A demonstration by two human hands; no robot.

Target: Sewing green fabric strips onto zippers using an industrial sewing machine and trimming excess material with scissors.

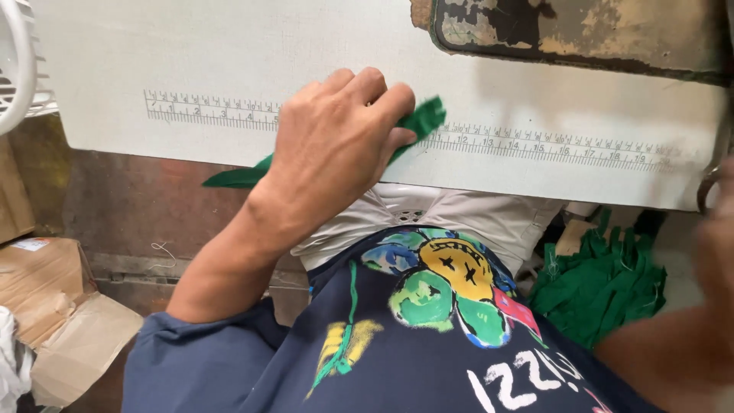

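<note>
The person's left hand point(336, 145) rests knuckles-up on the near edge of a pale grey surface point(153, 61), its fingers curled in a narrow grip on a strip of green cloth point(424, 118). One end of the strip pokes out past the fingertips onto the surface, lying across a printed ruler point(550, 145) that runs along the near edge; the other end trails out under the wrist and hangs off the edge to the left. The right hand point(719, 229) shows only as a blur at the right edge of the view, with a ring-like metal shape near it, and its grip cannot be told. Below the surface on the right, just beside the person's lap, lies a heap of green pieces point(604, 283). At the lower left sits a brown cardboard box point(53, 306) with open, crumpled flaps and a small white label on its top corner. A white plastic basket point(15, 69) stands at the upper left edge. At the top right, a dark, worn metal base point(581, 30) with flaking paint sits on the surface.
</note>
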